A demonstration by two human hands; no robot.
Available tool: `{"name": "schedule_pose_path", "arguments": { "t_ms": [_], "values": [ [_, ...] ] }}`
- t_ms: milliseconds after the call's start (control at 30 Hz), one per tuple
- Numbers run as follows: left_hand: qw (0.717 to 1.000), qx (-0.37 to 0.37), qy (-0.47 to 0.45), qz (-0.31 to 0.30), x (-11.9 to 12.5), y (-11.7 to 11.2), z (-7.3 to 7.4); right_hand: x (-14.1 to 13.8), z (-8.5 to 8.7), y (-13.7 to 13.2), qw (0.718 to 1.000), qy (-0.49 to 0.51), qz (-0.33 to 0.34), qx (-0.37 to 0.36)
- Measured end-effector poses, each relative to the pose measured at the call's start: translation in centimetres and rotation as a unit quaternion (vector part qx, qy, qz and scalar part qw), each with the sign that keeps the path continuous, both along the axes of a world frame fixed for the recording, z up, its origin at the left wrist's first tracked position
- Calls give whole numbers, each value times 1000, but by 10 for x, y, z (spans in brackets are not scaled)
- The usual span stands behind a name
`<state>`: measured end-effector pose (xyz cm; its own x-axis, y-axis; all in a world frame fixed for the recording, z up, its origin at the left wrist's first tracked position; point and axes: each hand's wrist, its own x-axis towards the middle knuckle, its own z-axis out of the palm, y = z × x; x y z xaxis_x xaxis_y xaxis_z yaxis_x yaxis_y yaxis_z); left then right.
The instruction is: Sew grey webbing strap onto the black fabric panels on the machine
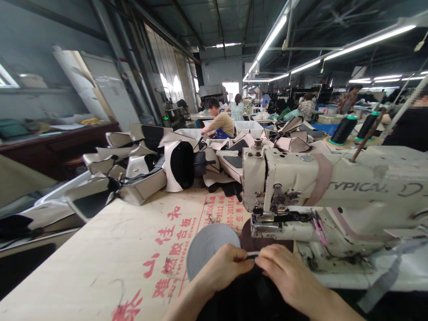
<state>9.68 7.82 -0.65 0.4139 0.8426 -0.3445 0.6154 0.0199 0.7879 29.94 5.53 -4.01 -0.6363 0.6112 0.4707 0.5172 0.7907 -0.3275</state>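
My left hand (227, 267) pinches the top edge of a black piece (247, 294) that looks like fabric, thumb against fingers. Close beside it, my right hand (284, 269) grips the same edge. A short pale strip (253, 253) shows between the two hands. Just behind my left hand lies a wound grey roll of tape (210, 247). The cream sewing machine (294, 178) stands ahead and to the right, its narrow arm end (267, 228) a little beyond my right hand. The lower part of the black piece runs out of the picture.
Beige and black bag pieces (143, 178) are heaped along the back of the plywood table (100, 249), which bears red printing. Black thread cones (344, 129) stand behind the machine. A grey strip (384, 276) hangs at the right. A person (222, 122) works beyond the heap.
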Motion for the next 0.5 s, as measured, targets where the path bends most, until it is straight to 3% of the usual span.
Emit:
{"name": "schedule_pose_path", "arguments": {
  "t_ms": [233, 367, 500],
  "values": [
    [999, 23, -9, 22, 1, -11, 3, -3, -1, 2, 996, -47, 76, -22],
    [988, 143, 42, 50, 1, -45, 11, -3, 0, 5, 996, -17, 83, -28],
    [952, 268, 144, -5, 8, -65, 4, -1, 3, 9, 995, 32, 69, -57]
  ]
}}
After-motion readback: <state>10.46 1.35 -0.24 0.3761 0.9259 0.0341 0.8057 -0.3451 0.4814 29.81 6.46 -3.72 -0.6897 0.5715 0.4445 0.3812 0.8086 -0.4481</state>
